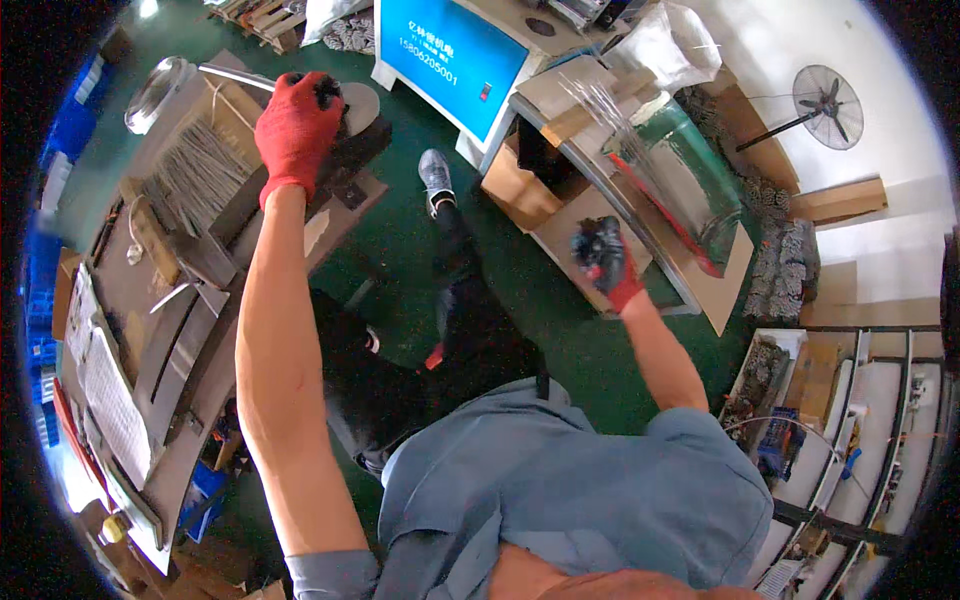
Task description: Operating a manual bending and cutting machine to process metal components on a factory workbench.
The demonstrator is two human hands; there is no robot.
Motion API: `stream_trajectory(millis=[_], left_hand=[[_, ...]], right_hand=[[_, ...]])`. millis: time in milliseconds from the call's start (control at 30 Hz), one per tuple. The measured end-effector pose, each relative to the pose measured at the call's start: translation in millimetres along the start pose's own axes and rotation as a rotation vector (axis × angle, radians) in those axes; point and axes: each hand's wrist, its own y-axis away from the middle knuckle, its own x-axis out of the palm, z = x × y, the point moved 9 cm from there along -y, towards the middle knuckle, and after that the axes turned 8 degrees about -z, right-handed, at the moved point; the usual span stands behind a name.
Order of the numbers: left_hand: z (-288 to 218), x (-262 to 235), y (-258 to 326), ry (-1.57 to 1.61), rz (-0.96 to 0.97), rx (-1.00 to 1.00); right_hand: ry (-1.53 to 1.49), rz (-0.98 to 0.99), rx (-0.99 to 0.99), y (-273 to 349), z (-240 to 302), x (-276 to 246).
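Note:
My left hand [300,130], in a red glove with black-coated fingers, is raised over the workbench on the left. Its fingers are curled closed at the end of a pale, flat metal bar [238,77]. Right beside that hand is a grey round disc [362,108]. Below it, a bundle of thin metal rods [200,172] lies in a tray on the bench. My right hand [605,262], gloved alike, is out in front of the bench on the right, fingers curled in. Whatever it may hold is hidden.
The left workbench [110,230] carries a white sheet [105,365] and metal pieces. On the right bench stands a green-tinted clear container [690,180] near thin rods [600,105] and a red strip [665,215]. A blue-panelled sign [450,65], a wall fan [828,105] and shelves [850,430] are around.

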Motion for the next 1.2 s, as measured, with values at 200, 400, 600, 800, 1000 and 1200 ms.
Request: stream_trajectory(millis=[200, 400, 600, 800, 1000, 1200], left_hand=[[-6, -8, -4, 0.022, -0.066, 0.012], [3, -9, -4, -0.068, -0.019, -0.023], [-9, 0, -6, -0.05, -0.053, 0.01], [-14, -6, -4, -0.087, -0.076, 0.014], [-13, -7, -2, -0.069, -0.089, 0.039], [-19, -3, -5, -0.055, -0.091, 0.04]], right_hand=[[-0.013, -0.553, -0.25, 33, 104, -110], [-0.094, -0.673, -0.359, -1, 120, -97], [-0.287, -0.625, -0.324, -14, 131, -126], [-0.269, -0.382, -0.311, -30, 134, -91], [-0.292, -0.557, -0.407, -22, 121, -75], [0.084, -0.452, -0.407, -20, 102, -49]])
